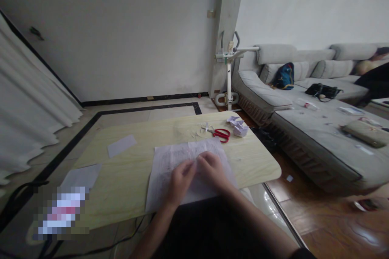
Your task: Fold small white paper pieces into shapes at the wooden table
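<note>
A: Begin at the left. What is positioned there?

B: A white curtain (27, 117) hangs beyond the left end of my wood-grain table (121, 186). On that end lies a pale sheet (82, 175). A smaller paper (122, 145) lies near it, farther from me and to the right.

A: Proceed to the centre. State the position of the work and of both hands.

B: A large printed sheet (167, 160) lies at the near edge of the table, directly in front of me. My left hand (182, 176) and right hand (211, 166) are above it, fingers curled, fingertips brought together. The view is blurred here; I cannot tell whether they pinch a small piece of paper.

A: Continue to the right.

B: Beyond the sheet are paper scraps (196, 135), then red-handled scissors (221, 134), handles toward the right. Just beside the handles sit folded paper pieces (240, 128), near the table's far right corner. Past the table stands a grey sofa (319, 137) bearing a blue bag (285, 77).
</note>
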`<state>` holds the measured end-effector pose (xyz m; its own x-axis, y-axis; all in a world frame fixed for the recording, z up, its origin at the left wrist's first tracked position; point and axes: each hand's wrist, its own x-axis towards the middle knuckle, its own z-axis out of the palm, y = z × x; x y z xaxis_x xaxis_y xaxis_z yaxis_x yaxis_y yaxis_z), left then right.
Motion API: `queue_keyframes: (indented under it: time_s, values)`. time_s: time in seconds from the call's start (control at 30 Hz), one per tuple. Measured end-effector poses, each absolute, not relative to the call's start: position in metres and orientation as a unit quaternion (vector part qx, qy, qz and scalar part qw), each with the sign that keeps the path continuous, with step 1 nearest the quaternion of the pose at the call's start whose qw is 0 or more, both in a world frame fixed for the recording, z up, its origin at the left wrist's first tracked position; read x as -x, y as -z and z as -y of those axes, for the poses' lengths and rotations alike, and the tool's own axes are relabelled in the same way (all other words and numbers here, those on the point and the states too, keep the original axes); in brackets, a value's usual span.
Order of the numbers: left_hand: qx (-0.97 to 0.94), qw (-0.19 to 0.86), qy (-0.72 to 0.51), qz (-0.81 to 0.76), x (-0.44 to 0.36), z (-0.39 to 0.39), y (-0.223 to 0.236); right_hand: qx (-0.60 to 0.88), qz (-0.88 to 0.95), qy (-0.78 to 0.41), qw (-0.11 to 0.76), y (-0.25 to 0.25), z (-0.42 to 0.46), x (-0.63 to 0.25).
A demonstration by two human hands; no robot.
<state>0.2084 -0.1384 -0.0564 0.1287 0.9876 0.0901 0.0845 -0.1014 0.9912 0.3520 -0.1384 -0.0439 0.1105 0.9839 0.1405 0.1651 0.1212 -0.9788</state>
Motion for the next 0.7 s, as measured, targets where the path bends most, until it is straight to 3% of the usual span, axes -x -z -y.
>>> queue_keyframes:
  time_s: [0.37,0.7]
  values:
    - [-0.57,0.487,-0.474,-0.461,-0.208,0.1364,0.0638,0.534,0.566,-0.387,0.494,0.0477,0.1351,-0.3526]
    - [-0.572,0.468,-0.467,-0.485,-0.2087,0.1378,0.0584,0.524,0.543,-0.399,0.52,0.0425,0.1365,-0.3524]
